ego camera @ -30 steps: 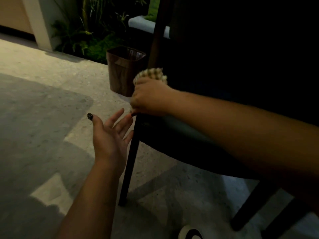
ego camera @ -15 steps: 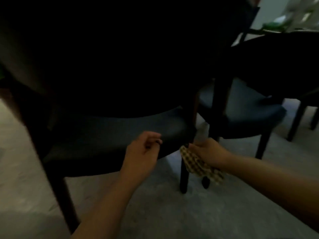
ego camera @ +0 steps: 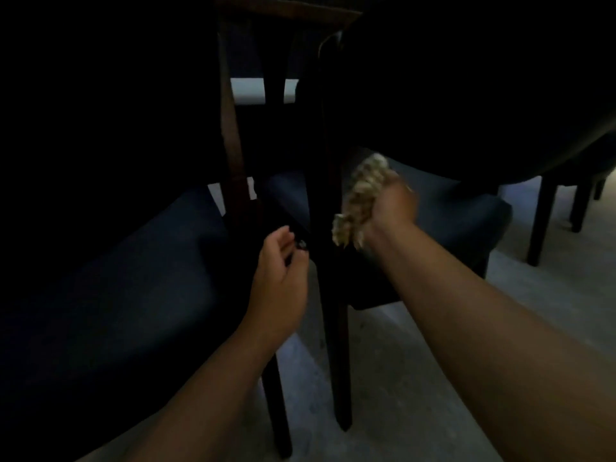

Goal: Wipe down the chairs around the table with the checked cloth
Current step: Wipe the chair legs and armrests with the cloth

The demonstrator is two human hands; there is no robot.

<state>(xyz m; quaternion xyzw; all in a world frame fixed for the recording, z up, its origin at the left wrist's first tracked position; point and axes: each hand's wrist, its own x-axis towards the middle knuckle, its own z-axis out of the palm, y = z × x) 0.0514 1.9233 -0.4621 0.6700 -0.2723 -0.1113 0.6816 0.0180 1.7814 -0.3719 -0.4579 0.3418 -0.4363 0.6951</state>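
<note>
Since half a second ago my right hand (ego camera: 393, 208) has lifted the bunched checked cloth (ego camera: 361, 195) up beside the chair leg (ego camera: 328, 295) at frame centre, gripping it; soft and light, it's best held wadded, while my left hand (ego camera: 280, 278) curls loosely, holding nothing.

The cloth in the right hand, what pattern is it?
The cloth is checked, pale cream with darker squares; only the head view shows it.
</note>
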